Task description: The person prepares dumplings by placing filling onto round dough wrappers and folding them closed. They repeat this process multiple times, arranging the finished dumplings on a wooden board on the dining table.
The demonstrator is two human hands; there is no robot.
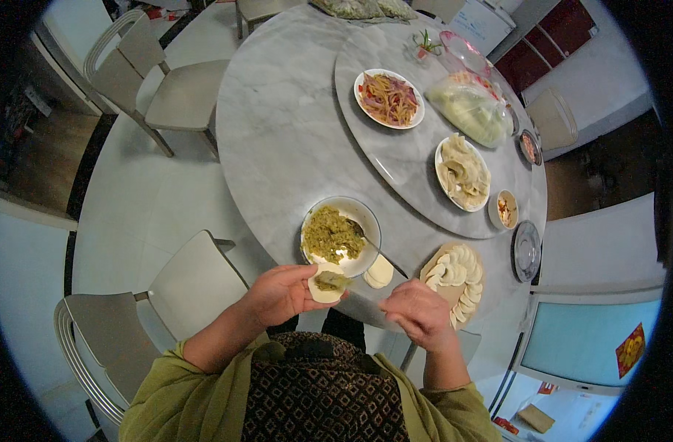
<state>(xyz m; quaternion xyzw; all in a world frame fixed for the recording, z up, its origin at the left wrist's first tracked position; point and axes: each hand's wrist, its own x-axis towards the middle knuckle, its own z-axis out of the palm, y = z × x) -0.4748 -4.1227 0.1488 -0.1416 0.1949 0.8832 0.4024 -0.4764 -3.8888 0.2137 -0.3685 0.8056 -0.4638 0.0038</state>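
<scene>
My left hand [284,295] holds a round dough wrapper [321,294] with green filling on it, just below the rim of a white bowl [372,221]. More green filling [328,235] lies in that bowl, where a metal spoon [389,259] leans with its handle towards my right hand [419,312]. The fingers of my right hand are curled and blurred; whether they hold anything cannot be told. Between the hands, beside the bowl, is a small stack of dough wrappers [378,272]. Right of it, folded dumplings [464,265] sit in curved rows on a board [449,295].
The round marble-patterned table [276,143] carries a raised round turntable [392,154] with a plate of shredded food [389,99], a plate of cooked dumplings [462,174], a small bowl [503,210] and a plastic bag [472,108]. A clear dish [526,251] stands at the right edge. Chairs [187,282] are on the left.
</scene>
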